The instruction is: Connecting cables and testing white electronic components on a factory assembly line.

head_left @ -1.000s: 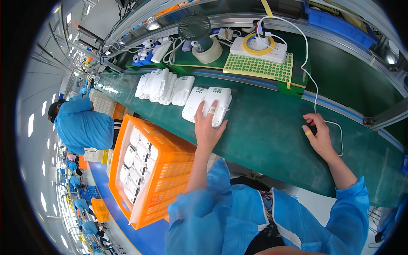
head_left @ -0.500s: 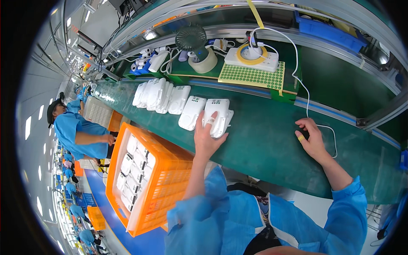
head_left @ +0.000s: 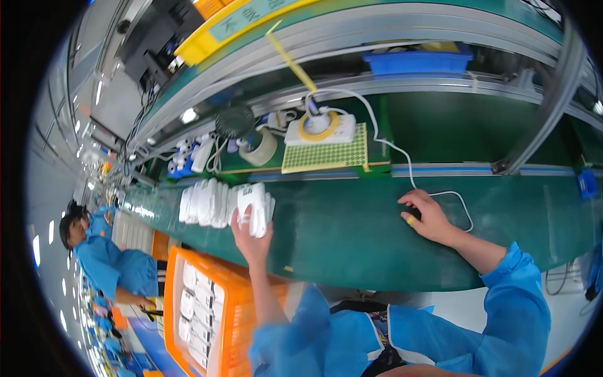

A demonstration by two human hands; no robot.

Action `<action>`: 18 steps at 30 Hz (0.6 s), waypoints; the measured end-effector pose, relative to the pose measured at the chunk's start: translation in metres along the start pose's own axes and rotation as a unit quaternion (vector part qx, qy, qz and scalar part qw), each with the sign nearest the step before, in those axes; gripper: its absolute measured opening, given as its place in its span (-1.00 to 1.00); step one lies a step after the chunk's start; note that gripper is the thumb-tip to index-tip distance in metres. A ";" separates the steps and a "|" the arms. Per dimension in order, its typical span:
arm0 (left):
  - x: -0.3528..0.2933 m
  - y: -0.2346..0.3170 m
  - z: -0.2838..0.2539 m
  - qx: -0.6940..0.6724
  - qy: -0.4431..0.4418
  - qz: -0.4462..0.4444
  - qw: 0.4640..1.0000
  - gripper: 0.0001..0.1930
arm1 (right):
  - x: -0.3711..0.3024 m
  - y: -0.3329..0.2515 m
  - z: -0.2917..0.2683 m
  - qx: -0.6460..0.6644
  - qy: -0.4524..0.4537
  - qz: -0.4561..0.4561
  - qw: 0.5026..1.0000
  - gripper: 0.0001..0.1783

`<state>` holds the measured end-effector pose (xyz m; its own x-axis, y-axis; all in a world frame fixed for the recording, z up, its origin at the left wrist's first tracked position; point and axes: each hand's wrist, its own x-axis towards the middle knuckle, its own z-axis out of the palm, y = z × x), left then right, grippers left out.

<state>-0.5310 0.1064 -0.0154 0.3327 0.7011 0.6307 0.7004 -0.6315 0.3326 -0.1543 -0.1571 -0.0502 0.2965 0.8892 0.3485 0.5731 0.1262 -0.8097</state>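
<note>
Fingers of my left hand point(head_left: 253, 242) lie over the top of a white plastic device point(head_left: 252, 200), with the thumb along its right edge. That device leans on others at the right end of a row of similar white devices point(head_left: 204, 202) on the green bench. My right hand point(head_left: 430, 217) rests over the bench farther right, fingers loosely curled and the thumb apart from them. A thin white cable point(head_left: 461, 200) passes behind its fingers and loops down beside the wrist; no grip on it shows. One finger of my right hand wears a yellow band.
An orange crate point(head_left: 235, 314) with white packed items stands at the bench's near left edge. Behind the bench are a power strip point(head_left: 342, 131), a yellow dotted sheet point(head_left: 323, 157), a tape roll point(head_left: 260, 149) and a small fan point(head_left: 234, 119). A co-worker point(head_left: 116, 264) stands at left.
My left hand has pushed the nearer white devices left, up against the row. The view has shifted, and my right hand stays beside the cable.
</note>
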 end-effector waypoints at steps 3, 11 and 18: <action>0.006 -0.034 0.004 -0.006 -0.042 -0.029 0.999 -0.25 | 0.001 -0.001 0.000 -0.009 0.005 0.004 1.000 -0.64; 0.013 0.036 -0.004 0.152 -0.005 0.104 0.983 -0.09 | 0.001 0.005 0.002 -0.013 0.000 -0.004 1.000 -0.70; 0.012 0.157 0.084 -0.324 -0.300 0.213 0.872 -0.77 | 0.007 -0.018 -0.014 0.068 0.031 -0.028 0.997 -0.85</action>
<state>-0.3639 0.0431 -0.0144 0.8818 0.2810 0.3788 -0.0065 -0.7957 0.6056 -0.1516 -0.1593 -0.0268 0.3157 0.8510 0.4196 0.4818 0.2372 -0.8435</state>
